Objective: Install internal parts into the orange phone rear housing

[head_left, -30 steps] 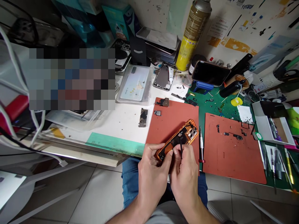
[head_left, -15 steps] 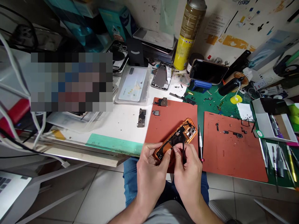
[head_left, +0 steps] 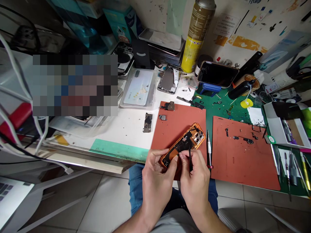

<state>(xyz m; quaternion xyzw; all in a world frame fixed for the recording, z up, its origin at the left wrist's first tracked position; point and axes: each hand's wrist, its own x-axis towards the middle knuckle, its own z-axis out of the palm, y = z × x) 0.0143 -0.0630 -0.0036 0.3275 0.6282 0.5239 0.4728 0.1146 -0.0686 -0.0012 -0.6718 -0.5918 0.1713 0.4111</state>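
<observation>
An orange phone housing (head_left: pixel 196 128), its back cover off and black internal parts showing, is tilted above the red-brown mat. My left hand (head_left: pixel 157 174) is closed around its lower left end, the thumb pressed on the near edge. My right hand (head_left: pixel 195 174) is closed at the housing's near side, with thumb and fingertips pinched close to my left thumb. A slim black tool (head_left: pixel 190 157) stands up between its fingers; its exact kind is hard to make out. Anything in the pinch itself is hidden. A metal-handled screwdriver-like tool (head_left: pixel 209 145) lies just right of the housing.
On the left mat (head_left: pixel 165 132) lie a camera module (head_left: pixel 170 105) and a small metal part (head_left: pixel 162 117). A circuit board (head_left: pixel 147 123) rests on the white tabletop. Small parts dot the right mat (head_left: pixel 243 168). A propped phone (head_left: pixel 218 74) and a spray can (head_left: pixel 196 35) stand behind.
My right fingertips and the slim black tool have shifted slightly left along the housing's near edge. My left hand and the housing stay almost still.
</observation>
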